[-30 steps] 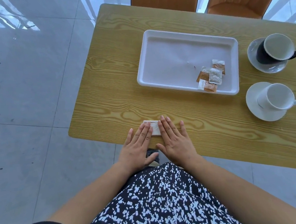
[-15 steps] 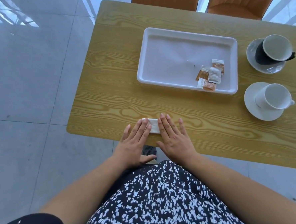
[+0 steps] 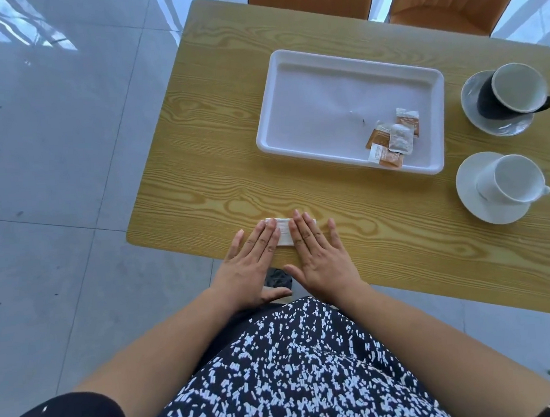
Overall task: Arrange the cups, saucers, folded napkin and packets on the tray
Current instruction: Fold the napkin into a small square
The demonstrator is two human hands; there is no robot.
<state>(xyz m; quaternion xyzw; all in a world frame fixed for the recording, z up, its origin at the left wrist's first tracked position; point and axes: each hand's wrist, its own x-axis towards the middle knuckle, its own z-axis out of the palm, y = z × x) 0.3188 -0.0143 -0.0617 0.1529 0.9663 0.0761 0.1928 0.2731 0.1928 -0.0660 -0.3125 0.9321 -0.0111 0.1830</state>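
You are pressing both hands flat on the napkin at the table's near edge. Your left hand is lying palm down, fingers spread, fingertips covering the napkin's left part. Your right hand is lying the same way over its right part. Neither hand is gripping anything; both are resting open on top. The napkin is showing as a white folded strip between and beyond the fingertips. The tray is sitting further back, well apart from the napkin, with the packets clustered in its near right corner. Right of the tray, the dark cup is standing on the grey saucer; nearer you, the white cup is standing on the white saucer
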